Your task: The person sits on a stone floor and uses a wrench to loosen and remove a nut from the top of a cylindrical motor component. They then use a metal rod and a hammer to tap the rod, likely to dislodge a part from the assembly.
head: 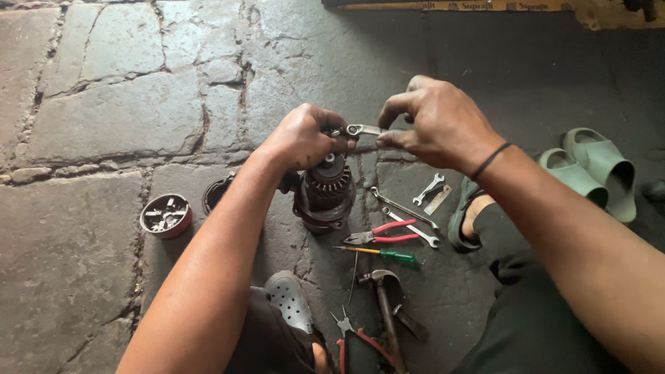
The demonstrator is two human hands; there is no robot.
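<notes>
Head view, L to R: cracked stone floor point(90, 118); a small round tin point(165, 215) w/ a red rim, full of metal bits, sits well left of the work, and a dark ring point(216, 194) lies just right of it. Left hand point(301, 138) is clenched over the top of the geared motor part point(324, 194), which stands upright on the floor at centre frame, between the knees. The fist hides the shaft tip, so it's prob. gripping the shaft where the tool's head sits, but can't be sure. A small wrench point(360, 129) lies roughly level above the part, its head at the left fist and its handle pinched between thumb and forefinger of the right hand point(440, 125); the other fingers are curled loose. Step in hand, as I read it: working a fastener atop the part w/ the wrench. Any turn would call for the left hand keeping the part from spinning and the wrench seated square. Below and right of the part are two long spanners point(404, 208), red-handled pliers point(381, 234), a green-handled screwdriver point(384, 254) and a hammer point(382, 291). A grey perforated clog point(289, 299) is on the near foot, and pale green slides point(592, 170) sit far right. Only label-like thing: a tan cardboard strip point(471, 5) along the top edge, flat, w/ dark print.
</notes>
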